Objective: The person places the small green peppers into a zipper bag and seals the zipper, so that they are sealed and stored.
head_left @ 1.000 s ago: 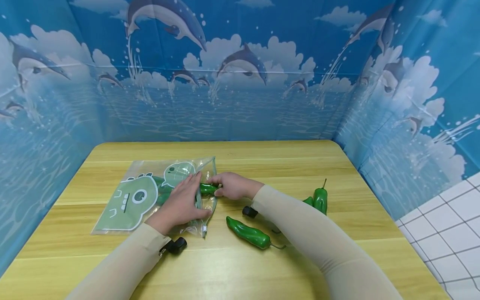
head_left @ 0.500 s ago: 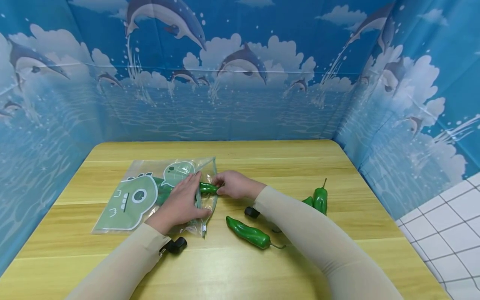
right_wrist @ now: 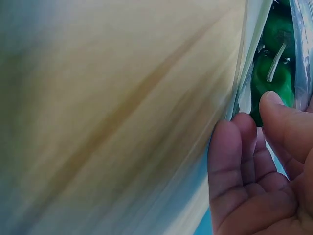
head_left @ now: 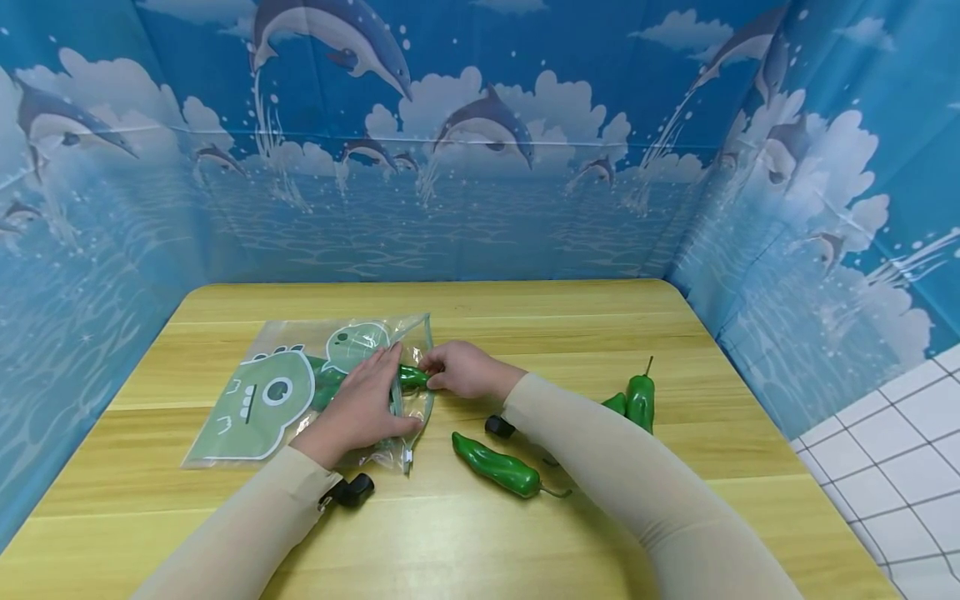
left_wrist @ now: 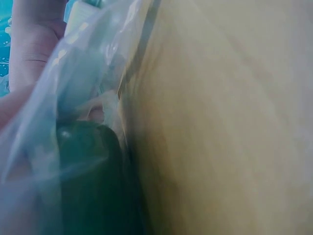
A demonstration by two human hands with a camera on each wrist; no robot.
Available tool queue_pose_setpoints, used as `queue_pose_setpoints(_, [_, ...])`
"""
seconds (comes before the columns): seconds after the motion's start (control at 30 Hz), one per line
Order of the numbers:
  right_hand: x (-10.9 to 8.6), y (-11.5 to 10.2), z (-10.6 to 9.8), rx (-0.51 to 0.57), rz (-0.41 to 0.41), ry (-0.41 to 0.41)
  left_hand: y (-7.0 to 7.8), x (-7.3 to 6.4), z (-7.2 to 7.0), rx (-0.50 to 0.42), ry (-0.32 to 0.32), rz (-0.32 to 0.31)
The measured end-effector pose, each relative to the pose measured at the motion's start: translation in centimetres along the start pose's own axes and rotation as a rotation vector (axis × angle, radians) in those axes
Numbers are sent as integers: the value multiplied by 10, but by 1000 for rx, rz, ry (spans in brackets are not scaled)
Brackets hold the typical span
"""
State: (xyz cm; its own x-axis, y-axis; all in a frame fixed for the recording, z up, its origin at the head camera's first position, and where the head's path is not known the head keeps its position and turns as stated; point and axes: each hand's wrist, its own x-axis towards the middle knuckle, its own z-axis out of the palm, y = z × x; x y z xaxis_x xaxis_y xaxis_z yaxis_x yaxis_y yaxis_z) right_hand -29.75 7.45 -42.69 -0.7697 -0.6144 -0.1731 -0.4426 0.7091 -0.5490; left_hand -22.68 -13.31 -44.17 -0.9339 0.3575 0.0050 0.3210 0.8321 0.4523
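A clear zip bag [head_left: 277, 400] with a green monster print lies flat at the left of the table, its mouth facing right. My left hand [head_left: 363, 408] rests on it with straight fingers, thumb spread near the opening. At that mouth my right hand [head_left: 468, 369] pinches the end of a green chili pepper [head_left: 412, 377], most of which is inside the bag. In the right wrist view, thumb and fingertips meet at a pepper's tip, with a stemmed green pepper [right_wrist: 279, 73] behind it. The left wrist view shows a dark green pepper [left_wrist: 95, 181] through the plastic.
A loose green pepper [head_left: 498, 468] lies on the wooden table [head_left: 420, 542] in front of the right forearm. Farther right, another upright-looking pepper [head_left: 641, 400] and a neighbouring pepper [head_left: 617, 403] are partly hidden by the sleeve. A dolphin-print curtain [head_left: 465, 217] surrounds the table.
My right hand has shifted slightly left over the last half second, and the pinched pepper sits a little deeper in the bag. The left hand stays in place.
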Motion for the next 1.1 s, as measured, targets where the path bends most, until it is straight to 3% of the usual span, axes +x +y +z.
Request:
queue_pose_setpoints(0.33, [7,-4,5,-57,-15,10,-2,1,2,9,-3,-3])
queue_pose_setpoints(1.1, [11,-7,8,-44,11,3,-1,0,2,-3,-20,-19])
